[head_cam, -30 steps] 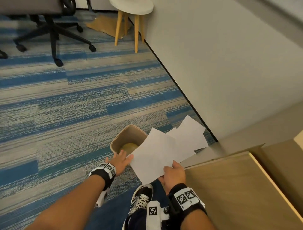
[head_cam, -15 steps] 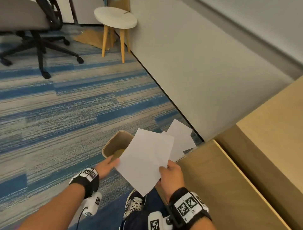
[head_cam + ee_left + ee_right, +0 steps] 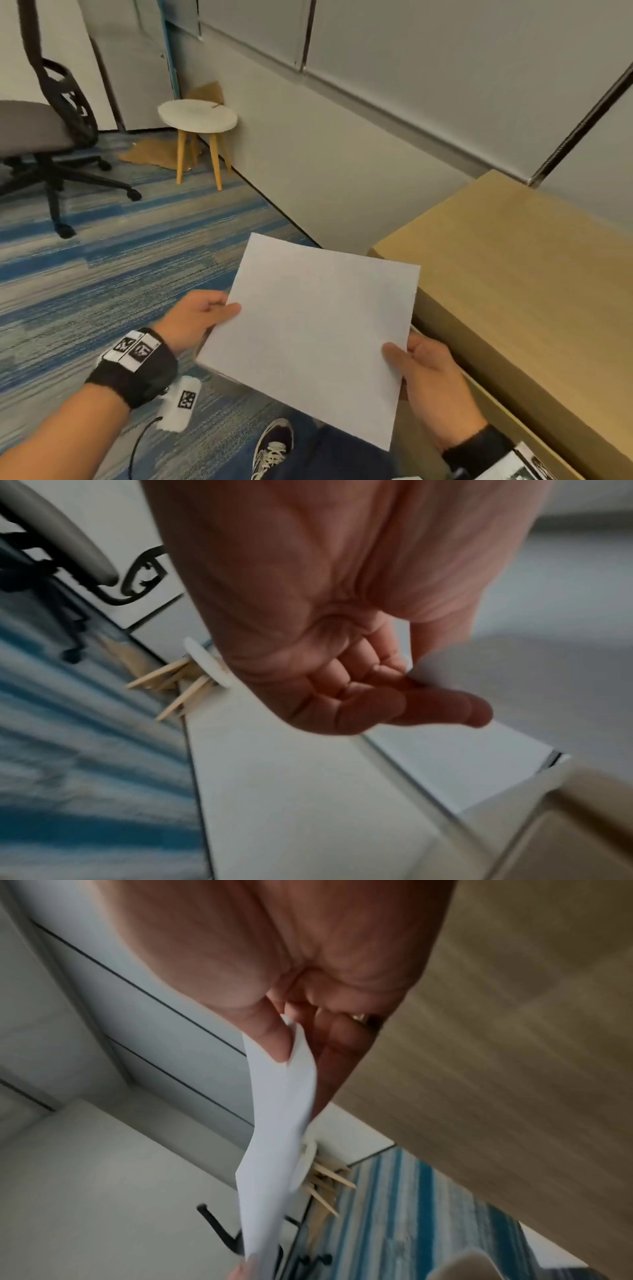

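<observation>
Paper [image 3: 308, 335] held up in the air over the knee, just left of desk [image 3: 513, 274], above shoe [image 3: 272, 448] and carpet [image 3: 102, 274]. Tilted, far corner pointing up-left, visible face plain white. Sheet count: cannot tell.

Left hand [image 3: 195, 322] clamped on left edge of paper, thumb on top, fingers [image 3: 377, 696] curled underneath. Right hand [image 3: 435, 387] clamped on lower right edge, thumb on top and other fingers hidden below; same pinch seen in right wrist view, paper bending away from the thumb. Hands well apart, one on each side, both gripping the paper.

Wristbands [image 3: 133, 349] on both wrists, with black-and-white square code tags, patterns only, no letters legible. Another code tag on white block hanging under left wrist.

Farther back: stool [image 3: 197, 116] with white round top and wooden legs against wall [image 3: 342, 154], chair [image 3: 41, 130] at far left on blue-striped carpet. Both wrist views blurred.
</observation>
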The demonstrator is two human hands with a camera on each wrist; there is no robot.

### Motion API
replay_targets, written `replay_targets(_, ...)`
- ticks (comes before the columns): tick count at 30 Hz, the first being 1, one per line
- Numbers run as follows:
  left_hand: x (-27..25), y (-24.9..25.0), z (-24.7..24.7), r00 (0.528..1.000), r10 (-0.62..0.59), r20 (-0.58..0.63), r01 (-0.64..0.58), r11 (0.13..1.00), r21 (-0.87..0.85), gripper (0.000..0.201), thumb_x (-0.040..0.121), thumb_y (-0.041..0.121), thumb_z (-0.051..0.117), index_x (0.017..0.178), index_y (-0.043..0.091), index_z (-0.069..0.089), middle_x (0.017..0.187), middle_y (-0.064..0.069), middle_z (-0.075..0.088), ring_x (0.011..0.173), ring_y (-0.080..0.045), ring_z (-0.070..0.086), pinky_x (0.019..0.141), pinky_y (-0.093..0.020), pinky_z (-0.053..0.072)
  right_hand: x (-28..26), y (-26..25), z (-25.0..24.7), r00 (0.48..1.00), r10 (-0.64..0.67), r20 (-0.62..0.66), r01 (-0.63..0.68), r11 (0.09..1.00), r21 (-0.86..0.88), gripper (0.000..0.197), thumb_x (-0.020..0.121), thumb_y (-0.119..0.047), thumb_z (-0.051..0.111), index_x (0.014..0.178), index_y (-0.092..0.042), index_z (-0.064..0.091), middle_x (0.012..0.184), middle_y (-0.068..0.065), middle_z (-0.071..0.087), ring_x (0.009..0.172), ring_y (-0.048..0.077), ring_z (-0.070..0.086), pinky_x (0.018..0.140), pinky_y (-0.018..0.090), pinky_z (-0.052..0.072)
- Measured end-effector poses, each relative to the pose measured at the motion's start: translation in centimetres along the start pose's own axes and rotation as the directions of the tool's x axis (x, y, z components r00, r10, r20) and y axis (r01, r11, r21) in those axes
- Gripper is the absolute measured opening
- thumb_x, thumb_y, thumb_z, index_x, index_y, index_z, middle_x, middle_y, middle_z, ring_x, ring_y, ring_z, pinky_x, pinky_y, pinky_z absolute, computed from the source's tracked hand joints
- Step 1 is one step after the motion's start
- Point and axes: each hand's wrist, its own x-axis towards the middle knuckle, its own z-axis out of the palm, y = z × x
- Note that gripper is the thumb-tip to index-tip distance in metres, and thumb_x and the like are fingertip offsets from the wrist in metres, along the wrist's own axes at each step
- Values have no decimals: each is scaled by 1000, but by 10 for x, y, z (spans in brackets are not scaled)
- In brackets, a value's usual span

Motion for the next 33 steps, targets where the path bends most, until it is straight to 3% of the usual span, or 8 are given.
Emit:
replay_targets(5,-31,80,18,980,170,102,-178,981,72,57,83,48,73,93,-7,66,89,-24,73,78,-45,68,74,-51,54,-42,-18,-60,999,-34,-36,39,985,166,24,104,-12,54,110,-4,76,109,17,78,105,46,70,100,62,48)
replay_targets(8,-43,115,35,959,236,158,-255,961,107,51,77,54,73,93,6,73,94,-17,75,84,-39,71,78,-45,57,-64,-24,-86,994,-92,-63,102,978,182,25,95,-21,64,107,-5,79,111,28,74,111,65,56,100,73,40)
replay_targets(13,-58,153,69,923,280,264,-312,946,89,21,92,17,57,101,20,76,104,-12,75,93,-31,73,80,-34,59,-99,-30,-121,982,-150,-117,174,955,239,26,97,-11,56,107,-2,78,112,27,74,109,59,63,102,73,40)
replay_targets(21,-57,176,105,912,356,204,-399,887,233,56,86,46,66,136,32,47,118,0,68,104,-17,68,91,-52,54,-121,-24,-146,977,-114,-182,170,927,333,28,100,-4,51,117,4,72,115,25,74,108,49,69,105,63,46)
replay_targets(24,-63,194,121,781,561,276,-578,479,661,78,89,68,47,154,41,12,158,15,22,143,-7,27,112,-42,35,-118,-20,-150,968,-81,-239,163,924,345,27,101,-3,50,116,4,72,113,25,75,103,46,72,96,61,54)
replay_targets(27,-79,222,170,614,464,639,-755,107,647,82,90,76,27,155,40,-7,161,19,-21,149,-7,-17,121,-50,1,-114,-16,-158,957,-34,-288,151,907,393,26,102,-3,50,114,5,71,110,24,76,102,45,72,96,60,55)
replay_targets(30,-93,226,218,537,194,821,-841,47,539,87,89,78,24,153,37,-19,154,21,-36,141,-3,-34,119,-47,-14,-108,-14,-153,957,-13,-291,137,901,412,25,103,-3,50,113,5,71,109,24,76,102,46,72,99,60,51)
replay_targets(33,-96,201,218,569,128,812,-822,55,567,90,90,78,25,150,35,-27,151,23,-40,139,0,-37,117,-44,-19,-95,-14,-129,968,-33,-248,119,933,341,24,104,-3,51,112,1,72,107,19,78,98,39,75,93,53,57)
